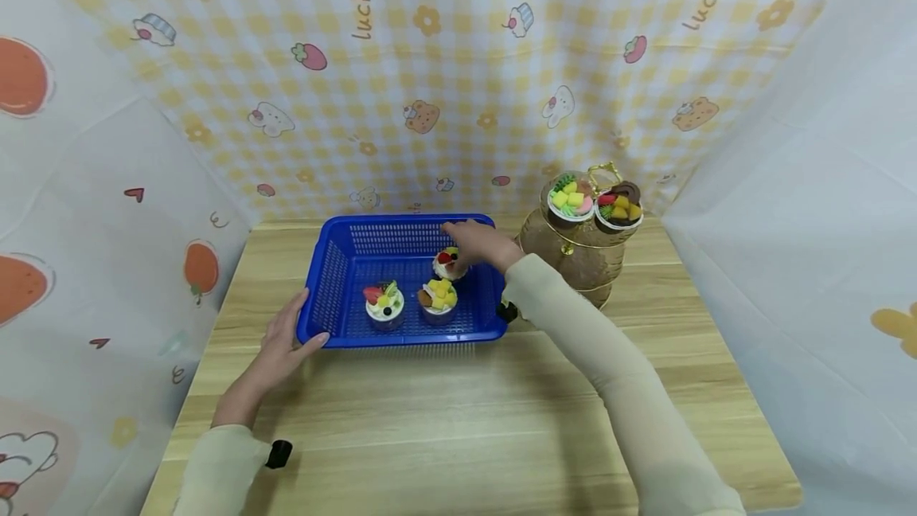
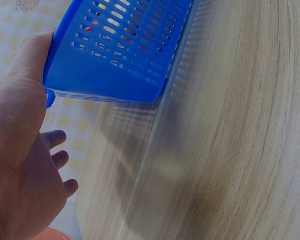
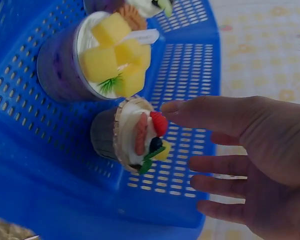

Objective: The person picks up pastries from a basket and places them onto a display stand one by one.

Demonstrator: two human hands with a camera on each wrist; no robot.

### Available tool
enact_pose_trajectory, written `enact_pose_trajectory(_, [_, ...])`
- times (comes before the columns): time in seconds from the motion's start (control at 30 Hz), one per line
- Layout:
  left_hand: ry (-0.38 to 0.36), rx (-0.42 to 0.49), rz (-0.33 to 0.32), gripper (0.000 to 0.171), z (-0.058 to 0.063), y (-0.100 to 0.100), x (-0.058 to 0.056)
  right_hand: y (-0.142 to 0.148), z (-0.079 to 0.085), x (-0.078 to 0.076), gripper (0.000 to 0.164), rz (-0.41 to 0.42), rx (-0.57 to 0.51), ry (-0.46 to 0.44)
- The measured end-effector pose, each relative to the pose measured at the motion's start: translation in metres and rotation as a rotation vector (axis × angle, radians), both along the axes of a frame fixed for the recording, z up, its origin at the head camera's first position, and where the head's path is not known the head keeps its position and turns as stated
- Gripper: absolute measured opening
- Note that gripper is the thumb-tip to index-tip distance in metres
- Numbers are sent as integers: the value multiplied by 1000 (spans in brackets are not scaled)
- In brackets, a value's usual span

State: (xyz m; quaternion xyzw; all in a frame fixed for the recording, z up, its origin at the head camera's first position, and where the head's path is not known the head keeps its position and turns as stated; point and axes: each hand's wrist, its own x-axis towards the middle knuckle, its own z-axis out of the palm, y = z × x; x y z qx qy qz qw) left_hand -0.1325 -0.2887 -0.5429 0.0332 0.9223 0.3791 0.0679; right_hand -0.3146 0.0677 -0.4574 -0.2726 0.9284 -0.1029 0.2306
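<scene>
A blue plastic basket (image 1: 411,339) holds three toy dessert cups. At its front left corner my left hand (image 1: 281,345) touches the rim with thumb and forefinger; its other fingers (image 2: 60,159) hang loose below. My right hand (image 1: 485,244) reaches over the basket's right side, fingers extended. In the right wrist view its thumb (image 3: 190,111) comes right to the topping of a cupcake (image 3: 107,131) with red berry, blueberry and green leaf. Beside that stands a clear cup with yellow cubes (image 1: 438,302). A cup with strawberry and cream (image 1: 385,307) sits left of it.
Right of the basket stands a tiered gold-trimmed stand (image 1: 573,261). On its upper level are two more dessert cups, one with yellow and green topping (image 1: 570,201), one with chocolate ring (image 1: 620,208). A patterned curtain (image 1: 458,78) hangs behind the wooden table (image 1: 444,420).
</scene>
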Motion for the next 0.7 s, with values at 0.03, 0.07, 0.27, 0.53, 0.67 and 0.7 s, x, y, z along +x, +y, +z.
enact_pose_trajectory(0.03, [3,1,0,90,0,0,0,-2,-2,-1,78,3,14,-4])
enact_pose_trajectory(0.07, [1,4,0,90,0,0,0,-4,-3,-2,78,4,28,-5])
enact_pose_trajectory(0.27, [-1,5,0,91,-1,-2,0,-13,-10,-8,84,-29,118,-12])
enact_pose_trajectory(0.53, [17,12,-5,90,-5,-3,-1,-26,-18,-12,82,-123,171,-17])
enact_pose_trajectory(0.67, [32,16,-7,90,-7,-2,-1,-32,-16,-5,71,-152,190,49])
enact_pose_trajectory(0.7, [34,16,-7,90,-7,-2,-1,-33,-16,-4,68,-158,198,62])
